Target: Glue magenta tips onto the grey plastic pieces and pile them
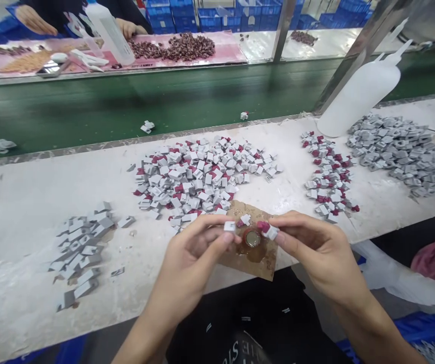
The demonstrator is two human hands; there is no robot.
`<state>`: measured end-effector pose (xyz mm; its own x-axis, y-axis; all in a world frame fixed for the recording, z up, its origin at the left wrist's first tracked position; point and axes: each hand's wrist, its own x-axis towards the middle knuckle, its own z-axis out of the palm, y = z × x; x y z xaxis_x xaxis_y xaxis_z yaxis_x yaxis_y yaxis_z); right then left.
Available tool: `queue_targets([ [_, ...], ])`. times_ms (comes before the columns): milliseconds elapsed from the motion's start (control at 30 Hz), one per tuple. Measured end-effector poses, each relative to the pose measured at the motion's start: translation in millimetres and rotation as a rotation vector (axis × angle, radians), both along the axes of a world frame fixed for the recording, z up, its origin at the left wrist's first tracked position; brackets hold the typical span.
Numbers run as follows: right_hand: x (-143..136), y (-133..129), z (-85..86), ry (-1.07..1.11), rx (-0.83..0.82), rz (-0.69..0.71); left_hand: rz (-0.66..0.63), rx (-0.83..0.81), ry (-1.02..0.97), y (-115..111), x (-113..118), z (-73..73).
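Between thumb and forefinger, my left hand (pixel 198 253) pinches a small light-grey plastic block (pixel 229 226). Opposite it, my right hand (pixel 312 247) grips a small grey and maroon plastic piece (pixel 268 230). The two pieces are apart. Between and just below them, a small round cap of liquid (pixel 252 237) sits on a wet piece of brown cardboard (pixel 266 265). Another grey and maroon piece (pixel 245 220) lies on the cardboard behind the cap. Beyond my hands spreads a large heap of grey and maroon pieces (pixel 194 177).
Grey blocks (pixel 83 253) lie at left, more grey pieces (pixel 403 151) at right, beside a row of grey-maroon pieces (pixel 331 174). A white squeeze bottle (pixel 361 96) leans near a metal post. A green conveyor belt (pixel 194 106) carries a few pieces. Across it, a person's hands (pixel 126 28) work.
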<state>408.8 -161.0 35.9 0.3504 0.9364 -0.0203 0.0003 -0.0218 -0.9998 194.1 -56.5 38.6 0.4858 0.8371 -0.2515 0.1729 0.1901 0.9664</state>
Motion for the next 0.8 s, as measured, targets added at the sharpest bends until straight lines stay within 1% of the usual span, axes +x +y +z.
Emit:
queue_targets([
  [100,-0.6,9.8,-1.9,0.113,0.063,-0.008,-0.054,-0.075,-0.148,1.0,26.1,1.9],
  [200,-1.0,14.0,-5.2,0.127,0.086,-0.003,-0.065,-0.103,-0.212,3.5,35.6,0.4],
  [333,-0.7,13.8,-7.2,0.121,0.083,0.01,-0.092,-0.12,-0.211,4.7,36.1,-3.4],
  [433,-0.9,13.5,-7.2,0.069,0.07,0.013,-0.108,-0.101,-0.223,2.4,36.0,-5.1],
  [533,0.5,16.4,-4.4,0.06,0.063,0.057,-0.116,-0.026,-0.206,3.3,33.8,-3.0],
  [600,5.4,24.4,0.3,0.089,0.048,0.11,-0.113,0.04,-0.157,9.8,29.2,1.8],
  [667,15.3,43.5,7.2,0.096,0.021,0.237,-0.128,0.093,-0.08,23.0,21.9,9.2],
  [700,21.8,58.9,11.0,0.069,0.004,0.322,-0.133,0.122,-0.028,32.1,18.0,13.5],
  [733,28.6,78.7,14.7,0.005,-0.016,0.393,-0.125,0.16,0.033,42.9,14.3,18.0],
  [767,35.3,102.9,17.8,-0.115,-0.037,0.421,-0.102,0.21,0.102,55.2,11.4,22.5],
  [800,40.9,131.0,19.9,-0.264,-0.055,0.409,-0.062,0.273,0.17,68.6,9.8,26.7],
])
